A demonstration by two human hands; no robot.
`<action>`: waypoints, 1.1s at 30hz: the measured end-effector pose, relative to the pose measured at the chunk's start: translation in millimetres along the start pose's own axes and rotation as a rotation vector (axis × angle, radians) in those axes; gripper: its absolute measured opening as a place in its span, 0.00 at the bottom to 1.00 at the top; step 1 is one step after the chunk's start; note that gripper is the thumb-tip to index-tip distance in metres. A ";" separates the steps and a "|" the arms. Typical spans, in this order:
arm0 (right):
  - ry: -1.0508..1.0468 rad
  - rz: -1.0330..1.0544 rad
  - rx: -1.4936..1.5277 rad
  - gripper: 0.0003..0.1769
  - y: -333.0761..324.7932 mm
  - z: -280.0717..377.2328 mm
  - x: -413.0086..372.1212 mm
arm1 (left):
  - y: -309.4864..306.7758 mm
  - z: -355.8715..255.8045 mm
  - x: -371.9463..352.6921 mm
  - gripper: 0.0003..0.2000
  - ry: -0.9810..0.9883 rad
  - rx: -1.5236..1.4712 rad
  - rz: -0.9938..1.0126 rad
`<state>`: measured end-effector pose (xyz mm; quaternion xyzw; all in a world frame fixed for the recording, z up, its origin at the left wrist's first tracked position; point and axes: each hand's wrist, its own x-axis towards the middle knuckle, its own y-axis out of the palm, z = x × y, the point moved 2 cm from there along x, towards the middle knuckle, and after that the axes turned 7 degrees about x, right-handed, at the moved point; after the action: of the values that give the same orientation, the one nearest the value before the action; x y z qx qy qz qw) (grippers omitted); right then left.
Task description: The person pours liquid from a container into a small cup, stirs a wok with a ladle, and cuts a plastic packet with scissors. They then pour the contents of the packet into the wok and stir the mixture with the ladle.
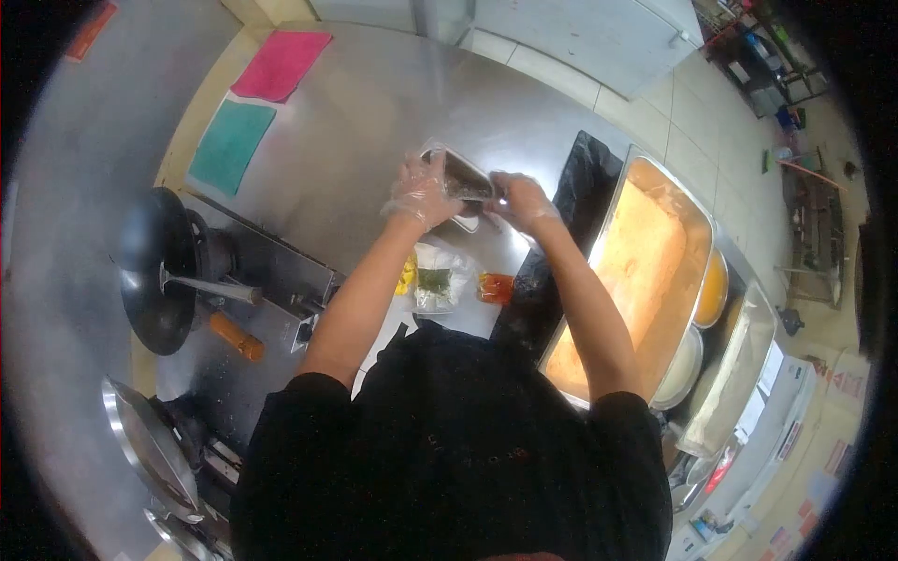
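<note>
My left hand point(423, 192), in a clear plastic glove, is closed on the left side of a small rectangular container point(470, 223) with a pale rim and dark inside. On its right end, my right hand point(524, 201), gloved the same way, grips with bent fingers; some fingertips are hidden. The container is over the steel counter, in front of me. Nearer my body lie a clear bag point(435, 279) with white contents and a green patch, something yellow point(405, 276) beside it, and an orange-red packet point(495, 288).
At right stands a large metal tray point(693, 201) holding a flat golden slab point(627, 266), with black plastic point(584, 173) along its side. A wok point(154, 280) and a ladle point(210, 285) are on the stove at left. Pink point(281, 65) and green point(232, 145) cloths lie at the far left.
</note>
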<state>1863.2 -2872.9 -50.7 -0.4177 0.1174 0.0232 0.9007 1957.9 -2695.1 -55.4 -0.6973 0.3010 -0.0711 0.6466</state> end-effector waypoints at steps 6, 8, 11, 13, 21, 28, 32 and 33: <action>0.001 -0.072 -0.344 0.12 35.4 -6.3 11.9 | 24.2 30.7 20.8 0.47 0.170 -0.025 -0.094; 0.001 -0.072 -0.325 0.13 35.9 -6.7 9.8 | 30.9 37.8 26.5 0.43 0.312 -0.071 -0.249; 0.012 -0.083 -0.307 0.13 38.6 -4.8 6.7 | 23.8 42.4 20.7 0.43 0.341 -0.230 -0.208; 0.024 -0.099 -0.310 0.14 41.4 -9.5 7.0 | 26.5 46.4 21.4 0.42 0.335 -0.238 -0.215; 0.393 -0.108 -0.102 0.21 8.4 63.7 -31.0 | 30.0 56.6 30.3 0.42 0.206 -0.316 -0.185; 0.429 0.419 0.140 0.21 72.3 -3.5 -9.2 | 40.2 58.4 32.5 0.50 0.155 -0.431 -0.211; 0.126 0.174 -0.247 0.21 59.6 14.0 -22.0 | 37.3 54.5 27.9 0.49 0.222 -0.406 -0.225; 0.150 0.192 -0.274 0.20 41.8 36.1 -24.3 | 40.4 53.8 27.0 0.49 0.222 -0.408 -0.221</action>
<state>1840.7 -2817.0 -53.8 -0.5239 0.2192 0.0938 0.8177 1992.7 -2662.0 -109.7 -0.8300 0.3004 -0.1553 0.4436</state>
